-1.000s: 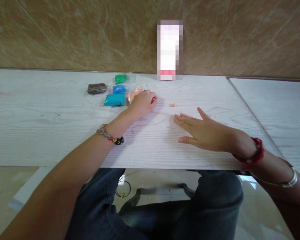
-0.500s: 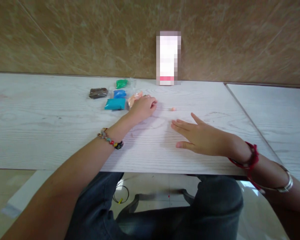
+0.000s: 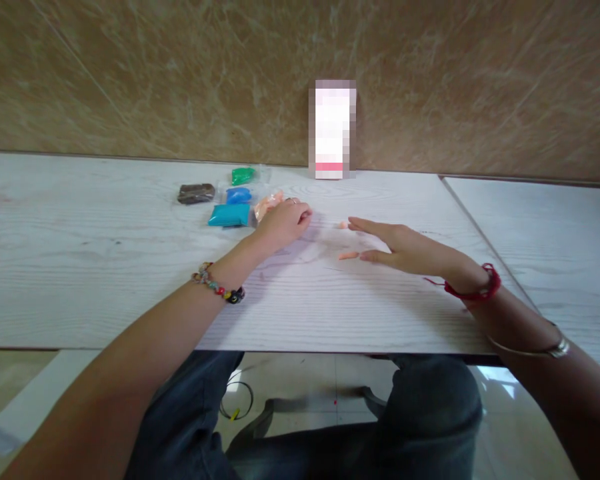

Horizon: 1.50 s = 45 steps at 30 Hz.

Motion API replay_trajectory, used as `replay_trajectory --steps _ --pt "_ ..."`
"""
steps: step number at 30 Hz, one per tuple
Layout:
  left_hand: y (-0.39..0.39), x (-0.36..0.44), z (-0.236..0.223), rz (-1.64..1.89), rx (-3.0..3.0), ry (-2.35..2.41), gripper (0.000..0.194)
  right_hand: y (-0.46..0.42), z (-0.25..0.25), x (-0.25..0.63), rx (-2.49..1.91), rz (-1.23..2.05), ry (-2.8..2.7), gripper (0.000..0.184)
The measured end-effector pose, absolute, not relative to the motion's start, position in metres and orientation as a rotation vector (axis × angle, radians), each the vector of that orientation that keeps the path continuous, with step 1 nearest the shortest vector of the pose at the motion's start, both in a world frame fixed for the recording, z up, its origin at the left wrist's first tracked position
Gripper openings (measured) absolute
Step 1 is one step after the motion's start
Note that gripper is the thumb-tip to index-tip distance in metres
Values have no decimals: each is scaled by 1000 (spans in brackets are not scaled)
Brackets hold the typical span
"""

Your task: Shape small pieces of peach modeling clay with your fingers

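Observation:
My left hand [image 3: 283,223] lies on the white table [image 3: 105,267] with its fingers curled on the end of a peach clay packet [image 3: 266,203]. My right hand [image 3: 405,247] is stretched out flat, palm down, with its fingers together. A thin roll of peach clay [image 3: 349,255] pokes out from under its fingers. A small peach clay ball [image 3: 343,225] lies just past the fingertips. To the left of the left hand lie packets of teal clay [image 3: 229,215], blue clay [image 3: 239,195], green clay [image 3: 243,175] and brown clay [image 3: 196,193].
A blurred white and pink upright object [image 3: 333,130] stands against the marbled brown wall. A second white table [image 3: 545,233] adjoins on the right. My knees in dark jeans show below the table's near edge.
My right hand has slid forward across the table, and the peach clay roll now shows under its fingers. The left hand has stayed by the peach packet.

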<state>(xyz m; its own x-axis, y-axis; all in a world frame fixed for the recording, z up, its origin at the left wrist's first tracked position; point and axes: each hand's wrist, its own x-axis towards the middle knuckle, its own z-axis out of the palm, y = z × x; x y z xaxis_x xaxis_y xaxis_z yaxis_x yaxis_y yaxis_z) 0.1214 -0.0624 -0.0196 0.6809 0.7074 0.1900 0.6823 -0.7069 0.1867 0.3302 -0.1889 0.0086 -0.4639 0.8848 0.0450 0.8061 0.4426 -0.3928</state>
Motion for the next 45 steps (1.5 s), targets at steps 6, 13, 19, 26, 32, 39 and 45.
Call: replay_trajectory --steps 6,13,19,26,32,39,45 --pt "-70 123 -16 369 2823 1122 27 -176 -10 317 -1346 273 -2434 21" --pt "-92 132 -11 390 2705 735 28 -177 -8 310 -1497 224 -2237 10" --pt "-106 141 -12 413 2570 640 27 -180 -7 310 -1493 181 -2139 7" --pt "-105 145 -12 462 2540 689 19 -180 -6 306 -1507 69 -2260 20" --pt "-96 141 -12 479 2304 754 19 -179 -1 308 -1563 65 -2242 23" --pt "-73 125 -3 650 2068 1048 14 -169 -6 326 -1590 114 -2035 14" --pt "-96 137 -7 460 1881 817 13 -177 -6 315 -1426 96 -2086 11"
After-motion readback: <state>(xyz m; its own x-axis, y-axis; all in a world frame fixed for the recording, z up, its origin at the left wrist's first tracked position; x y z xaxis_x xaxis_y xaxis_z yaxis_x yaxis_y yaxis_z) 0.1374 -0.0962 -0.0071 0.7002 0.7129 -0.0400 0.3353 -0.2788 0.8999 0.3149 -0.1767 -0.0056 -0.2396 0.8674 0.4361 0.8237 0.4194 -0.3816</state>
